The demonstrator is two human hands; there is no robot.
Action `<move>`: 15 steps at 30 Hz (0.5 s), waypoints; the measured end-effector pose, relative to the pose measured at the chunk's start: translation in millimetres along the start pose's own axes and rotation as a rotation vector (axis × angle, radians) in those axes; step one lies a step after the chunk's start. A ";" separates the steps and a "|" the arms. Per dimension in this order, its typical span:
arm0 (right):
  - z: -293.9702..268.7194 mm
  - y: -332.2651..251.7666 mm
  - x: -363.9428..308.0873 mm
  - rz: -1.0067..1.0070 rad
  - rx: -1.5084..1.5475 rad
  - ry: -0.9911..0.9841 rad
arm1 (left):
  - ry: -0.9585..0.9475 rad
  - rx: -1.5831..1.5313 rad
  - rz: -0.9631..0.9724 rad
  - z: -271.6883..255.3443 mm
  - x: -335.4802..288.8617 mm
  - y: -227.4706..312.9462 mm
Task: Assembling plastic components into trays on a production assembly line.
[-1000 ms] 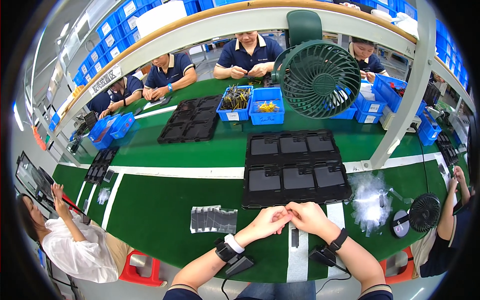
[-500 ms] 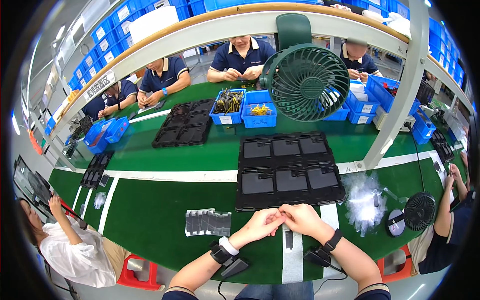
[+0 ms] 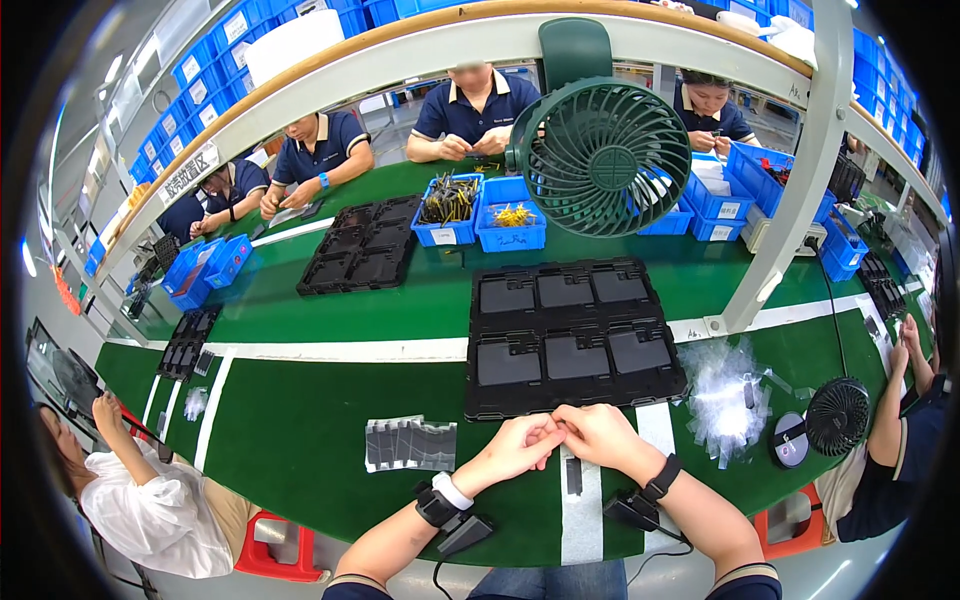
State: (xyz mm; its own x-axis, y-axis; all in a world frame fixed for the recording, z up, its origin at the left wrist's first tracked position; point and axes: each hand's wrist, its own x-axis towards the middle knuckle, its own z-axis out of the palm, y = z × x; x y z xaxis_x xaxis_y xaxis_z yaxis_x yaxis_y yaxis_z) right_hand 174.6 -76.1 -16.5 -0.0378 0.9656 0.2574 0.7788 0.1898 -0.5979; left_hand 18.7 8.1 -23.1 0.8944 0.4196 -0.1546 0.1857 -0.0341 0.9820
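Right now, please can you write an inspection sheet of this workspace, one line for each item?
Surface: green mat table with white stripes.
Job's things: black moulded tray with six filled pockets; small dark flat part lying below the hands.
Clutter: row of grey film-wrapped strips; heap of clear plastic film; small black desk fan.
Hands: left hand and right hand pinched together at the fingertips; held item too small to tell.
Cables: black leads run from both wrist units.
Surroundings: large green fan, blue bins, co-workers seated.
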 end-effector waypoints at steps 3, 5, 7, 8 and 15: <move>-1.0 -0.2 0.3 -0.003 0.008 0.003 | -0.005 0.015 0.002 -0.5 0.5 0.3; 0.2 0.7 0.7 -0.012 0.009 0.010 | 0.000 0.015 0.001 -0.9 -0.1 0.8; -0.6 0.5 1.1 -0.005 0.003 0.002 | 0.002 0.012 -0.003 -0.4 -0.1 1.6; -0.8 0.3 1.0 -0.003 -0.003 -0.006 | 0.006 0.013 -0.006 -0.2 -0.1 1.9; -0.4 0.9 0.7 -0.008 0.011 0.001 | 0.006 0.008 -0.007 -0.2 -0.4 1.4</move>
State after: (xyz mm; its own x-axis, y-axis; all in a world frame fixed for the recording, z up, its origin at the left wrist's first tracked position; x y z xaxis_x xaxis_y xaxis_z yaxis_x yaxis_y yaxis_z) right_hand 175.4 -75.3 -16.6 -0.0431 0.9638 0.2632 0.7715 0.1995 -0.6042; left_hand 18.4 8.0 -21.6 0.8908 0.4250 -0.1609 0.1954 -0.0385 0.9800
